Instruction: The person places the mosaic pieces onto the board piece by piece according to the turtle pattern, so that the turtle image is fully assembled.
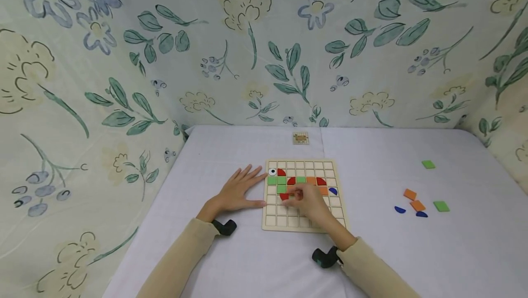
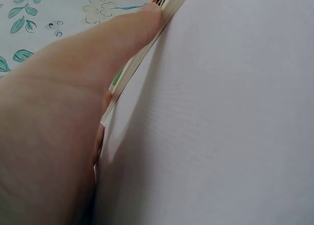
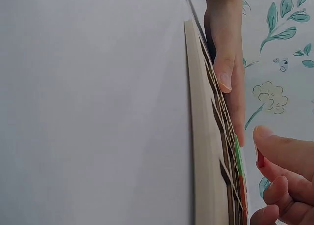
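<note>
On the table lies a wooden grid board (image 1: 284,221), partly filled with tiles. My left hand (image 1: 239,192) lies spread along its left side, thumb and fingertips touching the edge; the thumb shows at that edge in the left wrist view. Over the board, my right hand (image 1: 309,202) pinches a red tile (image 3: 261,158) with a curved side between thumb and finger, below the green tile (image 1: 282,189). A white eye tile (image 1: 272,172) and a red quarter-circle tile (image 1: 281,172) sit at the upper left. A blue half-circle tile (image 1: 332,191) sits on the right. My right hand hides some cells.
Loose tiles lie right of the board: orange squares (image 1: 410,194), blue half-circles (image 1: 399,209) and green squares (image 1: 441,206). A small picture card (image 1: 300,138) rests behind the board. Floral cloth (image 1: 247,82) hangs behind the white-covered table (image 1: 371,151).
</note>
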The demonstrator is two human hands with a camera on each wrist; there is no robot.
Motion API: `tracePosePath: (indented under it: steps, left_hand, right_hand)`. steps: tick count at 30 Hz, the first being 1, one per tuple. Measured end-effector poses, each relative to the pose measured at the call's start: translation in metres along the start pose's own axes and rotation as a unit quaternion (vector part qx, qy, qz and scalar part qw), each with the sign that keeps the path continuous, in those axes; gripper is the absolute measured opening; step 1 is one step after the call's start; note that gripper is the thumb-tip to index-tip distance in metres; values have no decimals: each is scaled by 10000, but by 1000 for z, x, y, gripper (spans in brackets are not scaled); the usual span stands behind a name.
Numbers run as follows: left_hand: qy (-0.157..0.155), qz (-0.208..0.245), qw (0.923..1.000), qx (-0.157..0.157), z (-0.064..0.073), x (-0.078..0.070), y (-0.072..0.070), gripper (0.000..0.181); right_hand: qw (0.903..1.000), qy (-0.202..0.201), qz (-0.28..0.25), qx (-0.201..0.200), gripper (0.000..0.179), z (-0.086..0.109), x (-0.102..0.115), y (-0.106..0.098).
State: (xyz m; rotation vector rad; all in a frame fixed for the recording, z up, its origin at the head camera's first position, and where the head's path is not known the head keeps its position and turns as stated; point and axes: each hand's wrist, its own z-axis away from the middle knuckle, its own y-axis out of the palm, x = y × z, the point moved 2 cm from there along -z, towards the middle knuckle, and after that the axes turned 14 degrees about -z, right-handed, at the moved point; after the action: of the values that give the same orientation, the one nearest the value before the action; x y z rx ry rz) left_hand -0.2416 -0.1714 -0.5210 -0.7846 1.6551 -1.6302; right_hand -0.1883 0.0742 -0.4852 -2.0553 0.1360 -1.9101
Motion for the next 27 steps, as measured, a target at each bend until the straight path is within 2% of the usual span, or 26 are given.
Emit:
tracePosePath:
  steps: [10, 17, 27]
  left_hand:
    - [18, 99, 9999, -49, 1, -1, -2, 95]
    - [10, 62, 10000, 25, 1, 0, -1, 95]
    - [81, 58, 9999, -133, 1, 1, 1, 94]
  right_hand:
    - [9993, 118, 340, -130, 19, -1, -1, 7]
    - [9977, 146, 639, -150, 21, -2, -2, 8]
    - [9974, 132, 689, -193, 23, -1, 0, 9]
